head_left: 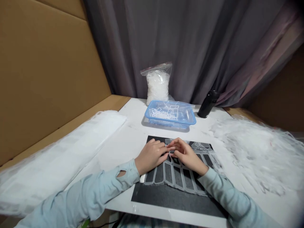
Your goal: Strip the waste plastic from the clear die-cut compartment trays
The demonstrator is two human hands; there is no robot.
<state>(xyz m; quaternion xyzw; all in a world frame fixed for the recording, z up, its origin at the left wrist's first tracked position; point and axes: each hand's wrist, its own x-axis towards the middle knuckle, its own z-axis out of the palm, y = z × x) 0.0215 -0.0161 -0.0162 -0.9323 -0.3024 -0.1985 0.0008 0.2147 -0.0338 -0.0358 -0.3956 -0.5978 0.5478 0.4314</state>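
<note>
A clear plastic lattice sheet (175, 174) with rounded window-like cells lies on a black mat (171, 199). My left hand (150, 155) rests on its upper part, fingers reaching rightward. My right hand (186, 155) curls in from the other side, and its fingertips pinch the clear plastic at the middle, close to my left fingertips. The two hands almost touch there and hide the centre of the sheet. Light blue sleeves cover both forearms.
A blue plastic basket (187, 118) holding clear and white pieces stands on the white table (128, 142). Behind it are a bag of white pieces (158, 85) and a black bottle (208, 103). White plastic stacks lie left (59, 158) and right (256, 155).
</note>
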